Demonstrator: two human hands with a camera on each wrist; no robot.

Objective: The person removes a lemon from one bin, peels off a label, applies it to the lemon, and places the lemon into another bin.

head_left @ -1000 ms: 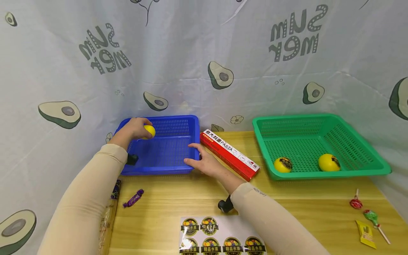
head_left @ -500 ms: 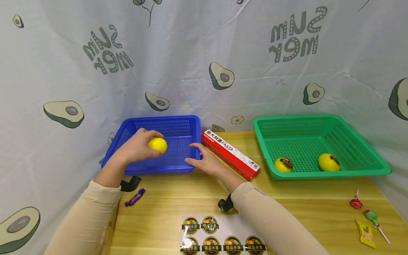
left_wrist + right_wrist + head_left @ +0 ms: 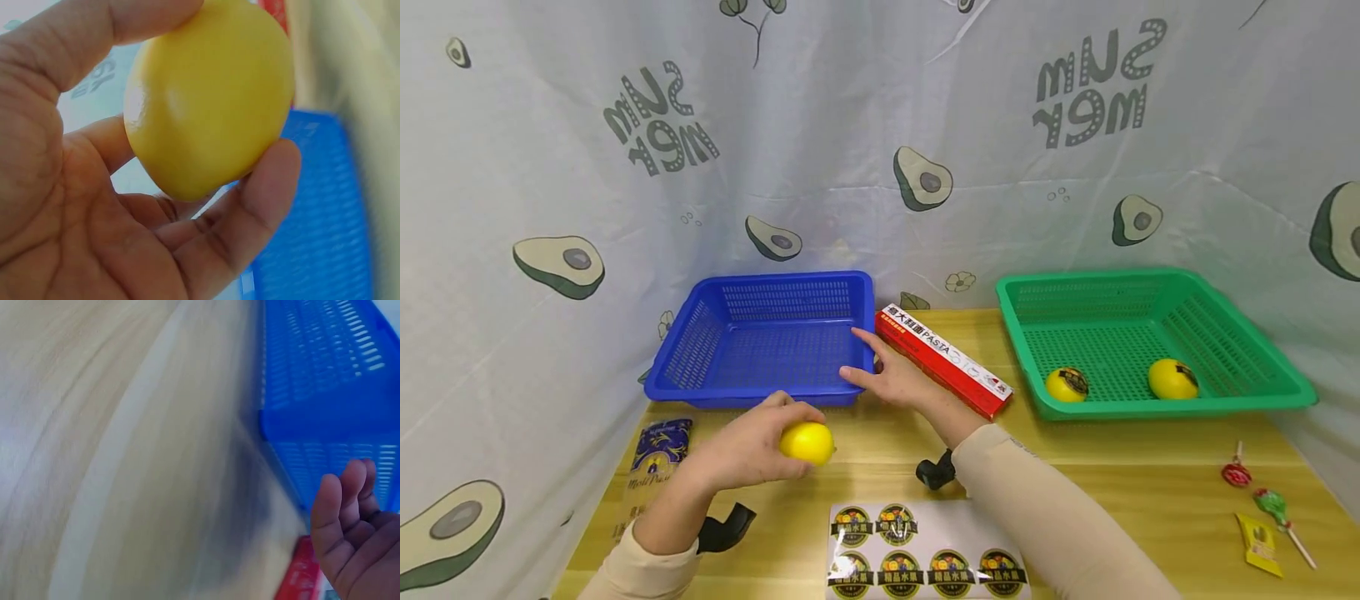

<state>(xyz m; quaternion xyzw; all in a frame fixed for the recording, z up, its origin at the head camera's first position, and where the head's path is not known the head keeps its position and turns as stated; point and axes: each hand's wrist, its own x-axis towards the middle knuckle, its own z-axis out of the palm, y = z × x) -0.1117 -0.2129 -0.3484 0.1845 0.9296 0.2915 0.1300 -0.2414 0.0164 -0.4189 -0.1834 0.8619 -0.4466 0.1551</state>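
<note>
A yellow lemon point(image 3: 807, 443) is held in my left hand point(image 3: 752, 446), above the table in front of the blue basket point(image 3: 760, 392). In the left wrist view the thumb and fingers wrap round the smooth lemon point(image 3: 212, 100). My right hand point(image 3: 895, 375) is at the right side of the blue basket, its thumb and forefinger reaching over the rim. Its other fingers show loosely bent beside the basket wall point(image 3: 325, 419) in the right wrist view; whether they touch it I cannot tell. A sheet of round fruit stickers point(image 3: 925, 542) lies in front, partly under the right forearm.
A green basket point(image 3: 1150, 410) on the right holds two lemons point(image 3: 1172, 380) bearing stickers. Between the baskets lies a red pasta box point(image 3: 943, 360). A pasta packet point(image 3: 662, 446) is at left. Lollipops point(image 3: 1270, 502) and a yellow-wrapped sweet point(image 3: 1258, 543) lie at right.
My left hand has come out of the blue basket with the lemon, moving toward me and to the right. The right hand has hardly moved. The pasta packet at left is now more exposed.
</note>
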